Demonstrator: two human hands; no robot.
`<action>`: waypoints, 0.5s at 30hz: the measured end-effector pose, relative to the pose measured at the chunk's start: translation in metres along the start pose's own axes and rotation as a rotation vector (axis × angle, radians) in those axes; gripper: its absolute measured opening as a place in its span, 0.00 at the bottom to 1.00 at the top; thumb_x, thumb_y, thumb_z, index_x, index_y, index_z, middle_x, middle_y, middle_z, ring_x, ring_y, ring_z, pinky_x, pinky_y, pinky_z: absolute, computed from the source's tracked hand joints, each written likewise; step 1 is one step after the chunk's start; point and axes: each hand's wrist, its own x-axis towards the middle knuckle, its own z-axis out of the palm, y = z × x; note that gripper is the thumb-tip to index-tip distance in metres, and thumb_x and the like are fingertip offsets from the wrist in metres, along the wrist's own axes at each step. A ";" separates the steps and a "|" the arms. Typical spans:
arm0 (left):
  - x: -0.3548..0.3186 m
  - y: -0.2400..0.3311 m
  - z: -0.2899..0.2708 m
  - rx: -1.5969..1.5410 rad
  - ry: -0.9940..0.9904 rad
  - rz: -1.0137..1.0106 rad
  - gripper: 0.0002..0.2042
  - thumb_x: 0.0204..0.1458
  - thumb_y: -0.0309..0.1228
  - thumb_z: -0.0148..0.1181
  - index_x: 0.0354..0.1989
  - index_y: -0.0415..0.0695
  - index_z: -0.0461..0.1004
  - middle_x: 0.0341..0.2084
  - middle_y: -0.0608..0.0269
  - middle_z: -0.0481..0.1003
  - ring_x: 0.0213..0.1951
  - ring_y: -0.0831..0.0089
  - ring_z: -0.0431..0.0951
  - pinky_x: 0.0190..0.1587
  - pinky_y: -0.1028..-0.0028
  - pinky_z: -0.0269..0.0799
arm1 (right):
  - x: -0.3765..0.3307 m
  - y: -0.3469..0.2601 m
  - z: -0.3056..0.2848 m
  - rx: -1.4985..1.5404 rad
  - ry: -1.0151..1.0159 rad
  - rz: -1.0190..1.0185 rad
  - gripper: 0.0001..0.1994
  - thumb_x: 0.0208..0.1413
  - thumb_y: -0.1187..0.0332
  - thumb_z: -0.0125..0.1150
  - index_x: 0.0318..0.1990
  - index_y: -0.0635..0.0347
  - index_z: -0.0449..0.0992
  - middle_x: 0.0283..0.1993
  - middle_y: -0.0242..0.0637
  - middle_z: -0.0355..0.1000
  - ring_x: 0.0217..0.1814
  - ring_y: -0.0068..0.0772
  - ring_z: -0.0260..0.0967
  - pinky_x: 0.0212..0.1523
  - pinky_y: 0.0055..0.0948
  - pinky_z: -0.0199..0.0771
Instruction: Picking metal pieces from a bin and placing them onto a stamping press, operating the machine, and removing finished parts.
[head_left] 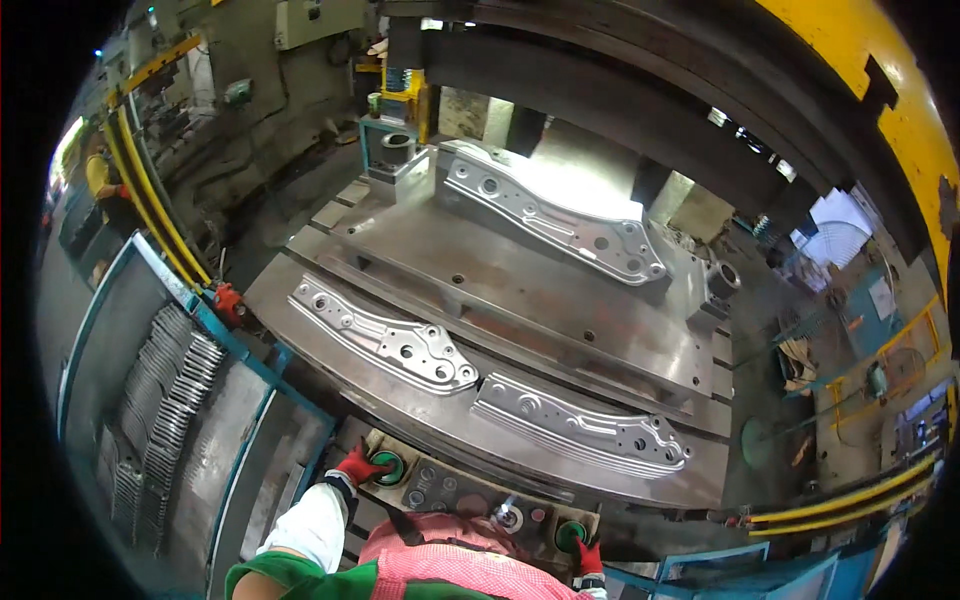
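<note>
A green left button [388, 468] sits at seven o'clock from the machine bed [415, 240], with the red-gloved left hand [360, 466], thumb and fingers apart, at its rim. The right hand [588, 556] touches the green right button [569, 537] at five; I can't tell its finger spread. Beyond, two grey metal parts [385, 345] lie nearer than a third part [560, 228] toward one o'clock.

Lower frame, left gloved hand [358, 466] and right gloved hand [588, 558] are showing red, round controls [396, 472] green, apron [455, 565] pink-red checks; mid-frame panels [385, 345] are gleaming silver-grey, upper-right beam [845, 35] yellow.
</note>
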 end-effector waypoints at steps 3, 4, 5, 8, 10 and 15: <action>0.004 -0.035 0.008 -0.049 0.083 0.055 0.66 0.20 0.58 0.72 0.63 0.33 0.36 0.58 0.40 0.57 0.61 0.55 0.57 0.60 0.67 0.57 | 0.005 0.010 0.004 -0.289 -0.084 -0.239 0.38 0.45 0.56 0.64 0.60 0.66 0.55 0.54 0.51 0.62 0.55 0.42 0.61 0.55 0.34 0.61; 0.013 -0.059 0.012 0.015 0.104 0.040 0.66 0.19 0.56 0.73 0.64 0.35 0.37 0.57 0.40 0.58 0.60 0.53 0.59 0.59 0.66 0.58 | 0.024 0.029 0.010 -0.415 -0.113 -0.346 0.32 0.50 0.56 0.60 0.60 0.62 0.58 0.52 0.48 0.65 0.53 0.39 0.63 0.54 0.33 0.62; 0.030 -0.027 0.027 -0.042 0.052 0.065 0.66 0.18 0.55 0.74 0.64 0.35 0.37 0.57 0.40 0.57 0.59 0.53 0.59 0.59 0.65 0.59 | 0.045 0.066 -0.008 -0.369 -0.033 -0.376 0.35 0.48 0.59 0.62 0.60 0.66 0.56 0.50 0.46 0.66 0.51 0.39 0.63 0.52 0.32 0.63; 0.012 -0.004 0.015 -0.037 0.087 -0.010 0.66 0.16 0.52 0.76 0.65 0.39 0.39 0.59 0.40 0.56 0.60 0.52 0.58 0.58 0.65 0.59 | 0.030 0.045 0.015 0.027 0.070 -0.124 0.41 0.37 0.66 0.71 0.59 0.67 0.54 0.50 0.44 0.66 0.49 0.38 0.65 0.50 0.31 0.66; 0.012 -0.010 0.015 -0.019 0.104 -0.012 0.65 0.16 0.52 0.76 0.65 0.39 0.39 0.59 0.41 0.55 0.60 0.52 0.57 0.59 0.65 0.59 | 0.013 0.031 0.020 -0.062 0.179 -0.224 0.43 0.34 0.65 0.73 0.59 0.67 0.54 0.52 0.45 0.66 0.50 0.38 0.65 0.51 0.32 0.66; 0.005 -0.022 0.010 0.022 0.142 -0.003 0.64 0.17 0.52 0.75 0.64 0.39 0.40 0.59 0.41 0.54 0.61 0.52 0.56 0.59 0.66 0.58 | -0.017 -0.024 0.016 -0.053 0.047 -0.110 0.58 0.24 0.53 0.75 0.63 0.68 0.46 0.62 0.55 0.54 0.66 0.47 0.51 0.64 0.34 0.52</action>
